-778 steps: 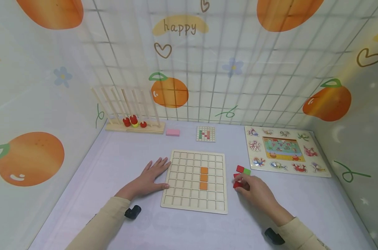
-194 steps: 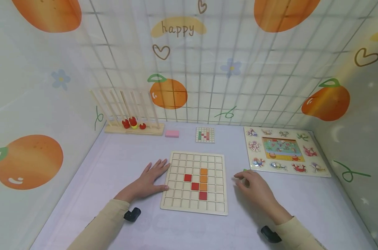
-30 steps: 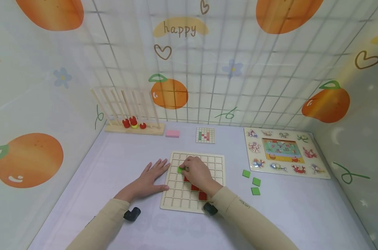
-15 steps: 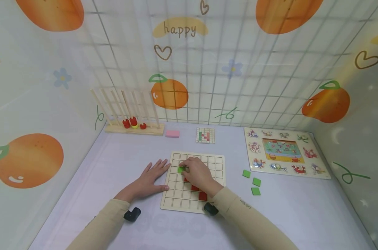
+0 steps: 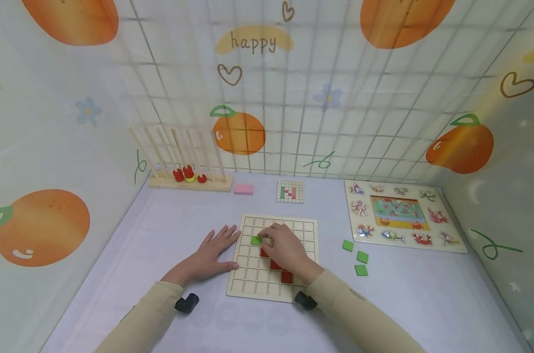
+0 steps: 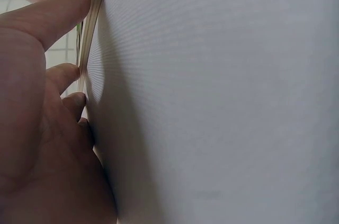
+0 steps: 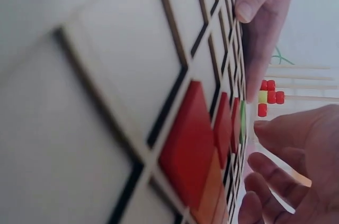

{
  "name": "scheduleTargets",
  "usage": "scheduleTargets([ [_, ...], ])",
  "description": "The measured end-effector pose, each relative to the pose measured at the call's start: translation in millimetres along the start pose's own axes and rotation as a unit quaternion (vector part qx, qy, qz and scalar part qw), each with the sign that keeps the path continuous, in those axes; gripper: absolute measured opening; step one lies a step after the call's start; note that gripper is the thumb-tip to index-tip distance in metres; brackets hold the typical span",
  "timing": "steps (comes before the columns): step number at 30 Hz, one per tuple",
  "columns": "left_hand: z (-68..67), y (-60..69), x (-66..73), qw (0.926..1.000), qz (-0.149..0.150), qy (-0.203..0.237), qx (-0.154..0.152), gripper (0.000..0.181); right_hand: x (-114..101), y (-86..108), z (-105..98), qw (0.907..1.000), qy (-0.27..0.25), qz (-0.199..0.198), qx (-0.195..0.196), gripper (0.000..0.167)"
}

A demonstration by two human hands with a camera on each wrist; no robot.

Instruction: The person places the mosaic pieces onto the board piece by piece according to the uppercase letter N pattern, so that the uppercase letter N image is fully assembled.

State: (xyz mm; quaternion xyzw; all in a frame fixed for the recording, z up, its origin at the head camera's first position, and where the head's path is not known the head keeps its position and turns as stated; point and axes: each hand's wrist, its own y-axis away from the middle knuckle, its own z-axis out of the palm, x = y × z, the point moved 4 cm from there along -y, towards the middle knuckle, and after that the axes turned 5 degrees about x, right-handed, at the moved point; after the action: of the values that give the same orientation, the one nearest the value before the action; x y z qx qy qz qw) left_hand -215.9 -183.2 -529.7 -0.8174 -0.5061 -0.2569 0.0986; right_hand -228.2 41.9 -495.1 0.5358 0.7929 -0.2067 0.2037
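Observation:
A wooden grid board (image 5: 245, 283) lies on the table. My left hand (image 5: 208, 256) rests flat with spread fingers at its left edge; in the left wrist view the thumb (image 6: 66, 9) touches that edge. My right hand (image 5: 286, 249) hovers over the board just right of a green square tile (image 5: 255, 240) sitting in a cell. Its fingers are loosely bent, apart from the tile, and hold nothing visible. Red tiles (image 5: 286, 277) run diagonally below the hand. Orange tiles (image 7: 209, 192) show in the right wrist view, but the hand hides them from the head view.
Three loose green tiles (image 5: 361, 256) lie right of the board. Behind it are a small pattern card (image 5: 290, 191), a pink block (image 5: 243, 189) and a peg rack with beads (image 5: 189, 183). A sea-animal puzzle (image 5: 392, 235) occupies the back right.
Over the earlier frames, red tiles and then a green one joined the orange tiles on the board. Just now my right hand drew slightly right, off the green tile. My left hand stayed put.

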Motion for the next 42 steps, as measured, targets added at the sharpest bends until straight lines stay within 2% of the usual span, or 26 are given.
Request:
scheduleTargets([
  [10,1.3,-0.5,-0.8,1.0,-0.004,-0.006,-0.001,0.094,15,22.0,-17,0.9995,-0.021,0.017,0.015,0.022],
  [18,1.2,-0.4,-1.1,1.0,-0.002,-0.005,0.008,0.095,33,38.7,-37,0.9973,-0.036,0.06,0.021,0.02],
  [26,1.8,-0.3,-1.2,1.0,0.001,-0.004,0.008,0.093,57,60.6,-60,0.9957,-0.018,0.087,0.027,0.021],
  [34,1.1,-0.2,-0.7,1.0,-0.002,-0.006,0.008,0.094,86,82.7,-84,0.9958,0.002,0.082,0.041,0.022],
  [42,0.4,0.2,0.3,1.0,-0.002,-0.004,0.007,0.093,112,101.9,-100,0.9973,0.023,0.061,0.035,0.023],
])
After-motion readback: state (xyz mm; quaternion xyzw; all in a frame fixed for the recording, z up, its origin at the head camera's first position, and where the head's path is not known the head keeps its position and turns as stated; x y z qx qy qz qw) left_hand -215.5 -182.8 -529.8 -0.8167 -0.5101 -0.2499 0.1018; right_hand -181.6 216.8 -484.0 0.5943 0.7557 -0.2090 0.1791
